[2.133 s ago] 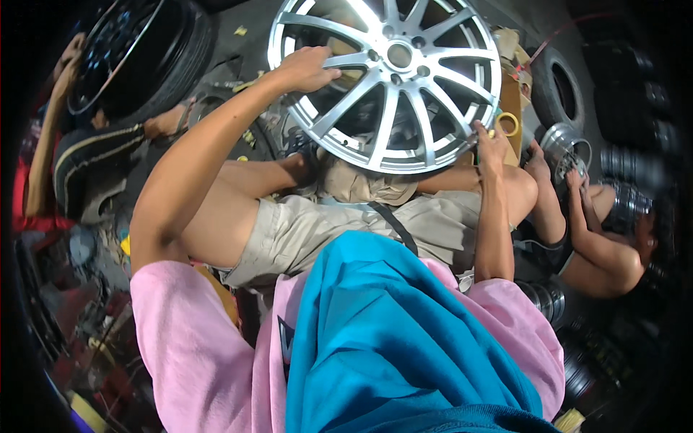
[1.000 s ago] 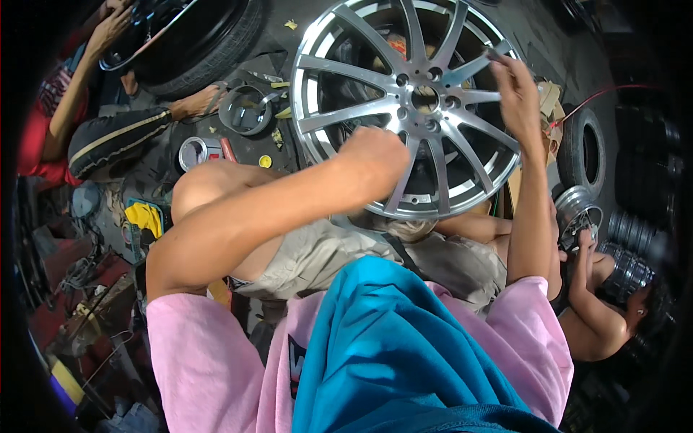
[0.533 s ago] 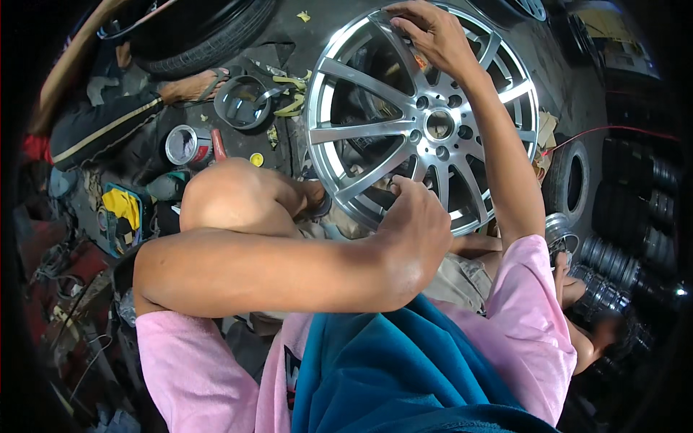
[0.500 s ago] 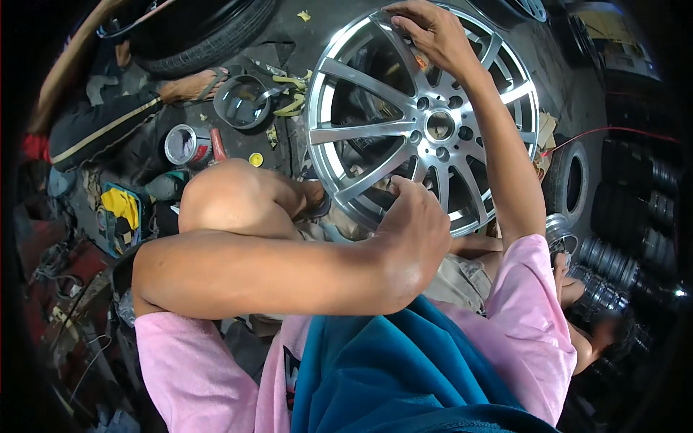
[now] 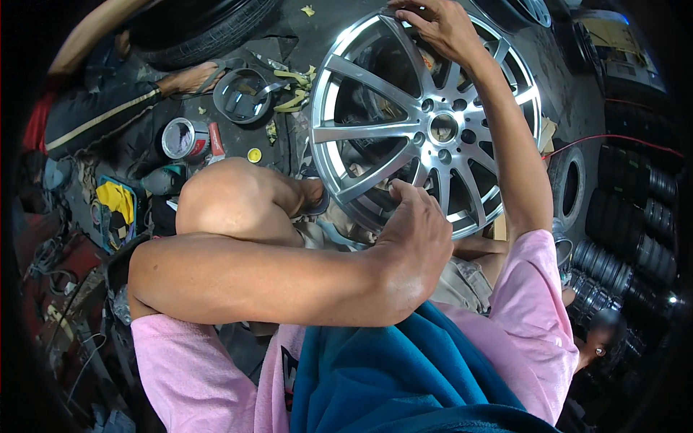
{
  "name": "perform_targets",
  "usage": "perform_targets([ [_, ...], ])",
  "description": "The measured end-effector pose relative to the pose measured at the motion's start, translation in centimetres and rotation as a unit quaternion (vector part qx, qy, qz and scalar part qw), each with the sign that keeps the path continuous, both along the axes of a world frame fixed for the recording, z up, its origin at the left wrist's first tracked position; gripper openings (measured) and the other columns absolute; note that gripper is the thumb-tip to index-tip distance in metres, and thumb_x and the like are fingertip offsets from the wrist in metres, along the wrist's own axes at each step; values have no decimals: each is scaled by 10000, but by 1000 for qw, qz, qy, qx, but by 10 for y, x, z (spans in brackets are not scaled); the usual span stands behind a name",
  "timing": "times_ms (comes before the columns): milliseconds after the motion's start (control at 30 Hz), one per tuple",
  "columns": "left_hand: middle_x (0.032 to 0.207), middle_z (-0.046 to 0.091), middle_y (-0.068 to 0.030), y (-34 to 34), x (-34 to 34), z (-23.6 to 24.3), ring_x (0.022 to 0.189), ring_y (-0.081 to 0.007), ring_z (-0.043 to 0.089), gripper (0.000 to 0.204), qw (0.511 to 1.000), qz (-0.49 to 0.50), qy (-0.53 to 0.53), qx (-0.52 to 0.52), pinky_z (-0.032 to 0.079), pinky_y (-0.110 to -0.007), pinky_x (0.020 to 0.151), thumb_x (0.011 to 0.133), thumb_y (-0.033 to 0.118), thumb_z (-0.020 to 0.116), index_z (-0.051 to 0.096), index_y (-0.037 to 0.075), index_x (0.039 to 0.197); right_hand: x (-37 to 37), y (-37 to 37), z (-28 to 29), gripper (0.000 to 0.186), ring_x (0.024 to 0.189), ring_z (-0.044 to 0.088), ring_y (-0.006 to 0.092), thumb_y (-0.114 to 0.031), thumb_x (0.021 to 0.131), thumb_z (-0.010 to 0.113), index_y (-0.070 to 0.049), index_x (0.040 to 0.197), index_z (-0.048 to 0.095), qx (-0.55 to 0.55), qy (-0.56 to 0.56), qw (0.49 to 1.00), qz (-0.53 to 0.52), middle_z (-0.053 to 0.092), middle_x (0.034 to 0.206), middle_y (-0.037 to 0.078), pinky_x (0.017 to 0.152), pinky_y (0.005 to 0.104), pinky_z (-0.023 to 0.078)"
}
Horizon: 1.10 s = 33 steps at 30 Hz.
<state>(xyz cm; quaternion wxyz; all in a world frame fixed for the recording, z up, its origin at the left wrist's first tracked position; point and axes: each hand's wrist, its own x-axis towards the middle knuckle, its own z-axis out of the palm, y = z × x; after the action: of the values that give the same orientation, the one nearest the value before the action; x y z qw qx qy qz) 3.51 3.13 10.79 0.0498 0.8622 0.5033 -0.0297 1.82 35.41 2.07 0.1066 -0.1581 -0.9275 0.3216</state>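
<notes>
The big, round, shiny silver metal wheel with many spokes [image 5: 443, 108] was just past the person's bare, bent left knee [image 5: 224, 193]. The right hand [image 5: 437, 29] held its far rim between thumb and fingers. The left hand [image 5: 419, 224] was at the near rim, but I could not tell its grip. A round, red-sided metal tin [image 5: 185, 140] sat on the dark floor [image 5: 328, 22].

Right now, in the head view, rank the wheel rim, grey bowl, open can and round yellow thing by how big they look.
Largest to smallest:
wheel rim
grey bowl
open can
round yellow thing
</notes>
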Motion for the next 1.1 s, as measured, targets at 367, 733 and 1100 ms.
perform_targets([
  [367, 1023, 727, -272, -7, -2, -22, 971, -403, 705, 376, 979, -16, -1, 204, 574, -546, 907, 933, 229, 566, 706, -87, 1081, 0, 5, 0, 236, 756, 724, 165, -182, 982, 685, 6, 1110, 748, -28, -18, 999, -3, 765, 871, 104, 699, 318, 573],
  [733, 968, 750, -221, -5, -3, -29, 929, -386, 723, 402, 967, -85, 93, 220, 604, -525, 800, 942, 294, 599, 761, -57, 1053, 18, 9, 3, 235, 864, 750, 196, -172, 982, 684, -3, 1128, 757, 13, -26, 999, 35, 788, 935, 122, 775, 322, 581],
  [1100, 1149, 727, -194, 16, 16, -16, 1096, -346, 667, 418, 992, 16, -23, -125, 460, -569, 981, 957, 262, 637, 735, -6, 1262, 49, 10, -19, 299, 915, 723, 218, -292, 1042, 677, -47, 1201, 743, 101, 30, 993, 59, 772, 1038, 124, 848, 375, 569],
])
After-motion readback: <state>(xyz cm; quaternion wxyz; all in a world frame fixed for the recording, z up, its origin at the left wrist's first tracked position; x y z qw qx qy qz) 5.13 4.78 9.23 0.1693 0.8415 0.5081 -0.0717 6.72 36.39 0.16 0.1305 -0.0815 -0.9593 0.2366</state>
